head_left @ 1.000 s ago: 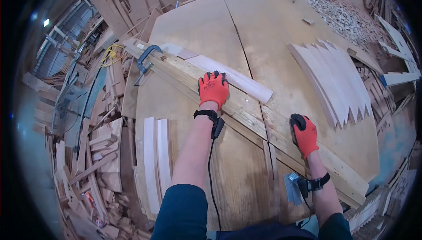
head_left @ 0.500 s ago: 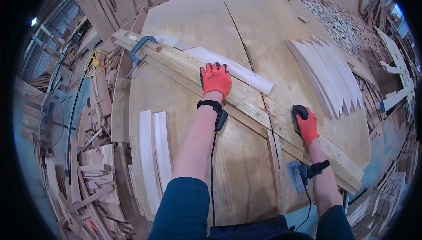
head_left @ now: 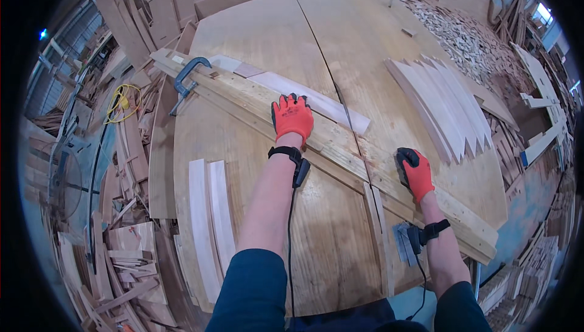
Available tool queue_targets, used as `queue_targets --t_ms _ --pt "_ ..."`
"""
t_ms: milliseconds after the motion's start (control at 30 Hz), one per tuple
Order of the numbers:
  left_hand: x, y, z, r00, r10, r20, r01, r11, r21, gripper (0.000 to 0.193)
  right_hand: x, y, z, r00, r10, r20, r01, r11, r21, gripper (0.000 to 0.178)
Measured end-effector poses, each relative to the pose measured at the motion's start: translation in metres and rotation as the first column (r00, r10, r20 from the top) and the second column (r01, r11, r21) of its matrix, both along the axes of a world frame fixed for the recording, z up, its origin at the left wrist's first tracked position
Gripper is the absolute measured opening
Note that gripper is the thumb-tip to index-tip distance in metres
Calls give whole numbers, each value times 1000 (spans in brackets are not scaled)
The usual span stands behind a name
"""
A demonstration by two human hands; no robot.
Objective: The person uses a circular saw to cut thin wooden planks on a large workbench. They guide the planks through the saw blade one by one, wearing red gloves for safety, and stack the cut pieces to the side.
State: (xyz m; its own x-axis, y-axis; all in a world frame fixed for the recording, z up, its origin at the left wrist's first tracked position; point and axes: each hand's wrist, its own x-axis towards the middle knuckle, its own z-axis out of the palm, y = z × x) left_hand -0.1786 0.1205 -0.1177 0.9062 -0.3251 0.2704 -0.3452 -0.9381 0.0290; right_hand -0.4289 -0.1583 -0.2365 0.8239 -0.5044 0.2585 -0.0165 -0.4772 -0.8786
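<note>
A long wooden beam (head_left: 340, 157), built from layered strips, lies slantwise across the wooden tabletop (head_left: 255, 34). My left hand (head_left: 292, 116), in a red and black glove, rests on its middle with the fingers laid over it toward the far side. Farther right, my gloved right hand (head_left: 415, 172) is on the same beam, fingers curled in; whatever they may hold is hidden. A blue C-clamp (head_left: 185, 83) grips the beam's left end. Beyond my left hand, a pale wooden strip (head_left: 316, 99) lies along the far side of the beam.
Several pale pieces with pointed ends (head_left: 441, 107) lie at the right of the table. Curved pale strips (head_left: 199, 222) sit at the near left. Offcuts (head_left: 131, 259) crowd the floor on the left, near a yellow cord (head_left: 121, 102). Scraps (head_left: 453, 34) are heaped at the far right.
The whole view has shifted slightly, so most things appear a little farther left. Both hands keep about the same places on the beam.
</note>
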Motion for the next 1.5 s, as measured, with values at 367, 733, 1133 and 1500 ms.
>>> queue_targets --t_ms 367,733,1133,1500 --pt "-16 6 -12 986 -102 130 103 995 3 42 -33 24 33 996 -75 -39 77 996 54 34" --pt "-110 24 -25 999 -24 25 23 998 54 48 -128 44 24 999 37 -25 -39 995 -87 28" --pt "-300 66 -44 992 10 126 6 993 -119 43 -280 90 4 998 33 -58 -40 990 -136 38" --pt "-396 80 -59 973 10 231 55 961 -272 40 -259 137 3 997 -36 -72 13 954 -299 48"
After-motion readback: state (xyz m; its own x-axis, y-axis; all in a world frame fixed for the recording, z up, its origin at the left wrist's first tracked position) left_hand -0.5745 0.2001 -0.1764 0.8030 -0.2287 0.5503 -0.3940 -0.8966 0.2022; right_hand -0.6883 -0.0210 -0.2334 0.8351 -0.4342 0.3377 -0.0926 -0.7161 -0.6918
